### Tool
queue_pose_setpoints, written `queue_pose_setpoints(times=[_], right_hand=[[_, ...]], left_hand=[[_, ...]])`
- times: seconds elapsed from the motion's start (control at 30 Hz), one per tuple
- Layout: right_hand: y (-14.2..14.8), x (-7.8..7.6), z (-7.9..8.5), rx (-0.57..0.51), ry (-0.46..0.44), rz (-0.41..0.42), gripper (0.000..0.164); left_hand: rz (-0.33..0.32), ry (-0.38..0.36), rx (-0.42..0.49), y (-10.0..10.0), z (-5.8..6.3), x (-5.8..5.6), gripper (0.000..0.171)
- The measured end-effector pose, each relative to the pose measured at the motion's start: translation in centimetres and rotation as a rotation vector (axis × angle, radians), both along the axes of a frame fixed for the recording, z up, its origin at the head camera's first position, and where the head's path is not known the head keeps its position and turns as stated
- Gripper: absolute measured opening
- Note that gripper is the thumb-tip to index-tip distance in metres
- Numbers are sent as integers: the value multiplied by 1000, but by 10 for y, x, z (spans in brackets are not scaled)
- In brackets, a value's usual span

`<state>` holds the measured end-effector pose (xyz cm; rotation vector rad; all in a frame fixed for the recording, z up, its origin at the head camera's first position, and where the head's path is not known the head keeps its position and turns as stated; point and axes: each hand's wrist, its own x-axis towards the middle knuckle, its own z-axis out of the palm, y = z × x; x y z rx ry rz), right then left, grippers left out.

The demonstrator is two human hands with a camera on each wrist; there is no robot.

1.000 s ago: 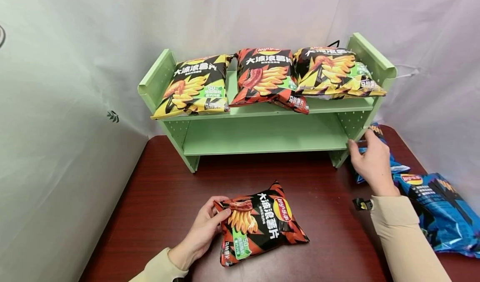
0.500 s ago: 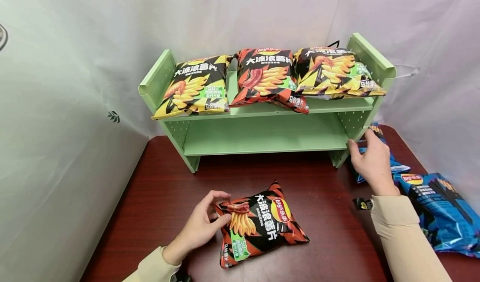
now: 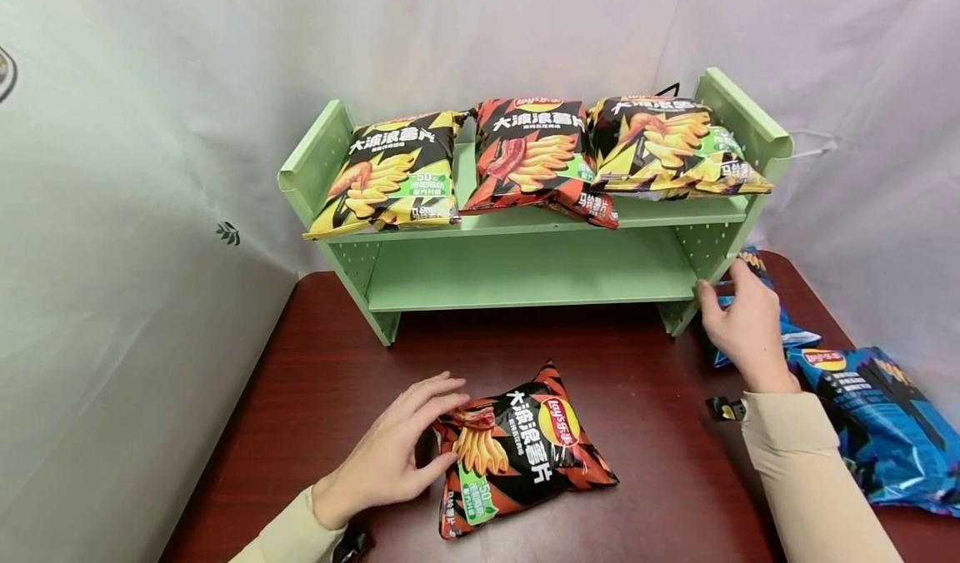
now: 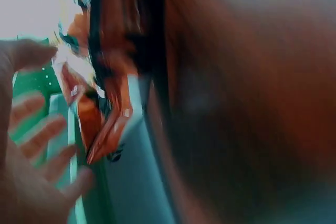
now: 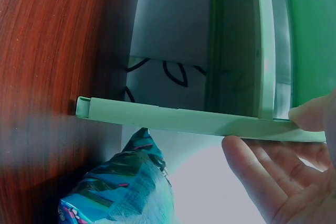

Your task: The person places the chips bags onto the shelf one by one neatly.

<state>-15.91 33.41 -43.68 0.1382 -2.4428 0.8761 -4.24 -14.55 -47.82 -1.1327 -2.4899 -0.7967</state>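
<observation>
A red and black bag of potato chips (image 3: 517, 450) lies on the dark red table (image 3: 315, 396), printed side up and turned sideways. My left hand (image 3: 390, 446) hovers at the bag's left edge, fingers extended and spread from the thumb; the left wrist view is blurred, with the fingers (image 4: 44, 129) apart from the bag. My right hand (image 3: 746, 321) grips the right side panel of the green two-tier shelf (image 3: 532, 267). In the right wrist view, the thumb lies on one side of the panel (image 5: 168, 118) and the fingers on the other.
Along the upper tier sit a yellow chip bag (image 3: 390, 171), a red one (image 3: 532, 151) and another yellow one (image 3: 667, 142). Blue chip bags (image 3: 885, 421) lie at the right, beside the right forearm. White fabric walls (image 3: 135, 255) enclose the table.
My left hand has let go of the red chip bag and drawn slightly left, its fingers straightening. The bag has barely shifted. My right hand stays on the shelf panel.
</observation>
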Motion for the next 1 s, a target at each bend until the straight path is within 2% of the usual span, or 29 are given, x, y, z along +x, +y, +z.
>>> queue_pose_setpoints(times=[0.17,0.3,0.4,0.5,0.8,1.0], right_hand=[[0,0,0,2,8,-1,34],[1,0,0,9,13,-4,33],[0,1,0,10,9,-4,33],[0,1,-1,8,5,-3,34],[0,0,-1,9,3,-4,34],[-1,1,0,8,-8,-8,34]], left_hand=[[-210,226,-127,-5,6,-7,78],[-302,368,-251,-3,5,-5,59],[-323,398,-328,-1,1,-1,51],[-330,416,-380,2,-2,2,51],[-363,447,-472,10,-5,5,52],[-357,463,-520,17,-3,5,55]])
